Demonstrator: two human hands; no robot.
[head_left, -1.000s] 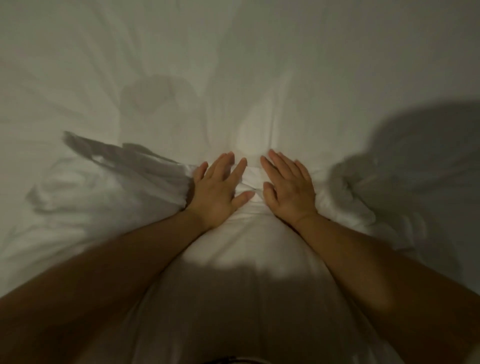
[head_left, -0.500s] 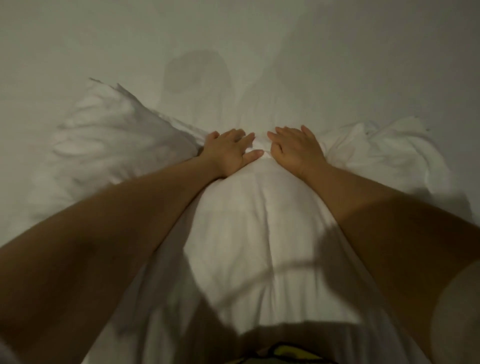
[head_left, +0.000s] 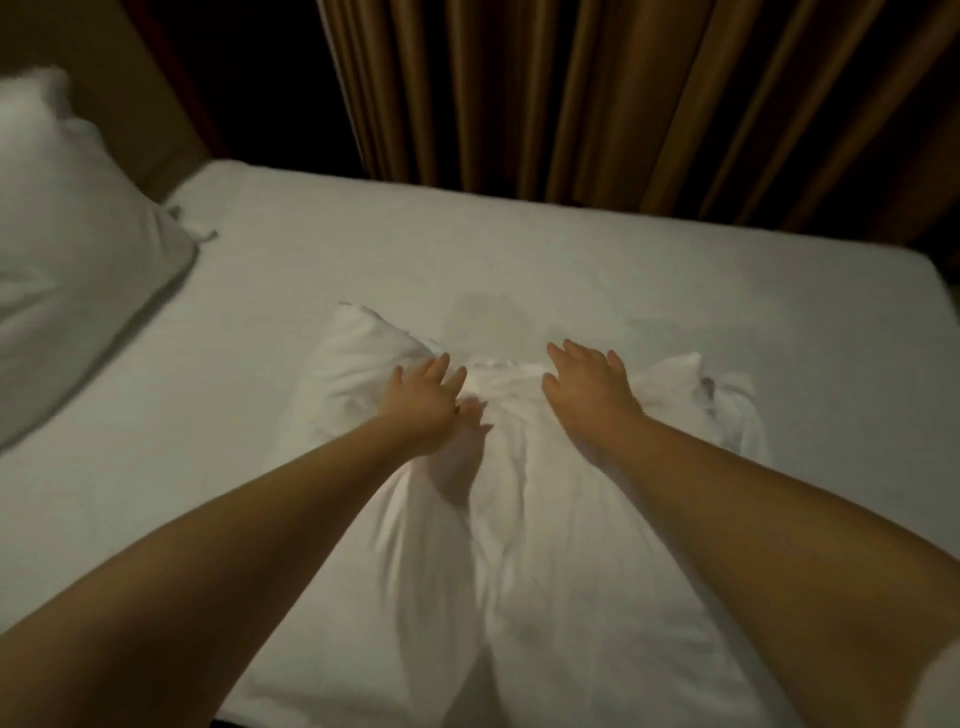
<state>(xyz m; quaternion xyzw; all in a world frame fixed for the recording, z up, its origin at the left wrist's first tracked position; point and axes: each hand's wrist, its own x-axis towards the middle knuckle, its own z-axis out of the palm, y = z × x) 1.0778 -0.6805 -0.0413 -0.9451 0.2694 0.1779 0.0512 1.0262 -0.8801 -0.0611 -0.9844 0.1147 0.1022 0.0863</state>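
Pillow (head_left: 545, 519) in a white case lies lengthwise on a bed (head_left: 519, 249), running from the near edge at 6 o'clock up to the middle of the mattress. Its far end is bunched into rumpled corners at 10 and 2 o'clock. A person leans over it with both bare arms stretched out.

The left hand (head_left: 423, 402) lies flat on the far end of the pillow, fingers spread and pointing to 12 o'clock, with a deep crease in the cloth below its wrist. The right hand (head_left: 589, 387) is just beside it at 3 o'clock, also flat and splayed; motion blur hides whether its palm touches the case or hovers just above. Neither grip closes on anything: both are wide, with no fabric pinched.

The step in hand appears to be pressing and smoothing the filling toward the end of the case. The next move probably calls for evening out the two puffed corners, or for taking hold of the slack cloth there, which would need the fingers to curl round the fabric instead of lying flat.

A second pillow (head_left: 78, 223) rests at 9 o'clock, well apart, near the head of the bed. Brown pleated curtains (head_left: 623, 104) hang beyond the far edge at 12 o'clock.
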